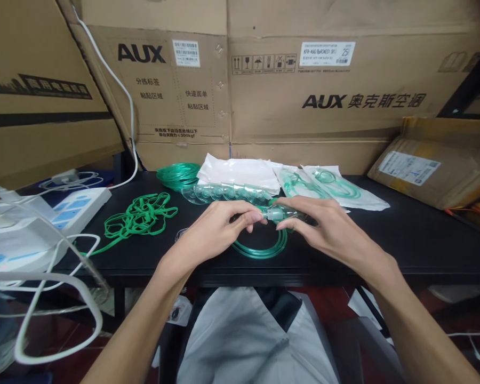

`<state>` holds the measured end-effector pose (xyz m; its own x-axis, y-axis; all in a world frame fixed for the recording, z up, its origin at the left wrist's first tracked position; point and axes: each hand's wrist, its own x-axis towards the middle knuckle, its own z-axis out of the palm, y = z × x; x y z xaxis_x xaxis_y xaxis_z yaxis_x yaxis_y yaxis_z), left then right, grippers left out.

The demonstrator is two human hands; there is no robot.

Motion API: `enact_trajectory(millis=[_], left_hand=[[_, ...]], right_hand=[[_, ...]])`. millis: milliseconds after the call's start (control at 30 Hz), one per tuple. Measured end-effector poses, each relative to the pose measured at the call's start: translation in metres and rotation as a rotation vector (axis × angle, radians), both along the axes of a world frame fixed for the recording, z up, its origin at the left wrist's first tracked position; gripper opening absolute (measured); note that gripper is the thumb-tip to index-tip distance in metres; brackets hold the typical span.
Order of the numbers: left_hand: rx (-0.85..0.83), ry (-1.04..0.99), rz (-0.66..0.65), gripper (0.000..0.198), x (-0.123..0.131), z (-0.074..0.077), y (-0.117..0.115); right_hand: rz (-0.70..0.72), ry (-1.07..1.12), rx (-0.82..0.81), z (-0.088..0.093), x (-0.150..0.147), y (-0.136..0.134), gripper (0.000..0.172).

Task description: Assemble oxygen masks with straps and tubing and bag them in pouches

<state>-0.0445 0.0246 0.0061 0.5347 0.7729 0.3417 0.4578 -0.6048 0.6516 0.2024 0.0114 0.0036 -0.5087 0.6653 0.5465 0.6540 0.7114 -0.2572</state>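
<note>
Both hands meet over the black table (404,240). My left hand (216,226) pinches the end of a small clear-green connector (275,214). My right hand (318,224) is wrapped round the other end of that same part. A loop of green tubing (260,249) hangs from the connector and lies on the table under my hands. Just behind them lies a row of stacked clear masks (224,192).
A pile of green elastic straps (140,216) lies at the left, a coil of green tubing (178,175) behind it. Sealed bags with green tubing (336,186) and a white bag (240,172) lie at the back. Power strips and white cables (44,224) crowd the left. Cardboard boxes (304,96) wall the rear.
</note>
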Motion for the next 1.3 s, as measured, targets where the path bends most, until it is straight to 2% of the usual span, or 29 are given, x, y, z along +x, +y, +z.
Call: enact_trajectory(millis=[167,367,533,733,867,1033,1167,1300], left_hand=[[0.152,0.02,0.054,0.025,0.003,-0.001,-0.002],[0.245,0.029,0.072,0.024,0.007,-0.003,0.0],[0.284,0.077,0.083,0.025,0.009,-0.004,0.001],[0.341,0.122,0.071,0.025,0.009,-0.006,0.0],[0.331,0.135,0.057,0.028,0.011,-0.007,0.0],[0.261,0.102,0.041,0.03,0.012,-0.009,0.001],[0.269,0.084,0.05,0.028,0.01,-0.009,0.001],[0.278,0.07,0.083,0.027,0.011,-0.009,0.0]], right_hand=[[-0.048,0.026,-0.058,0.0,-0.003,-0.002,0.022],[-0.11,0.054,-0.125,0.001,-0.005,-0.004,0.029],[-0.148,0.087,-0.303,0.007,-0.008,-0.008,0.034],[-0.071,0.171,-0.547,0.007,-0.004,-0.005,0.038],[-0.096,0.203,-0.648,0.005,-0.001,-0.001,0.038],[-0.09,0.229,-0.671,0.008,0.001,-0.001,0.039],[-0.064,0.226,-0.653,0.01,0.002,-0.002,0.041],[-0.119,0.239,-0.656,0.009,0.0,-0.003,0.042]])
